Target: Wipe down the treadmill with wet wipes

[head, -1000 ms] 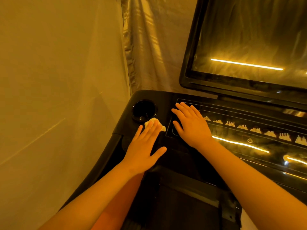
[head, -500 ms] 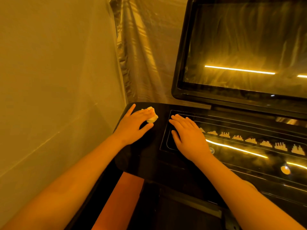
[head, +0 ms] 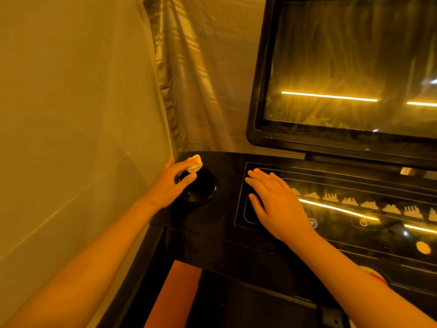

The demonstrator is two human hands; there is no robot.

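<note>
The black treadmill console fills the lower right, with a round cup holder at its left end and a glossy control panel beside it. My left hand holds a crumpled white wet wipe under its fingertips at the far left rim of the cup holder, near the console's back corner. My right hand rests flat, fingers straight, on the left end of the control panel.
A large dark screen rises behind the console. A plain wall stands close on the left, and a pale curtain hangs behind. A reddish strip of floor shows below the console.
My left hand has carried the wipe from the front of the cup holder round to its far left rim. My right hand has stayed on the panel.
</note>
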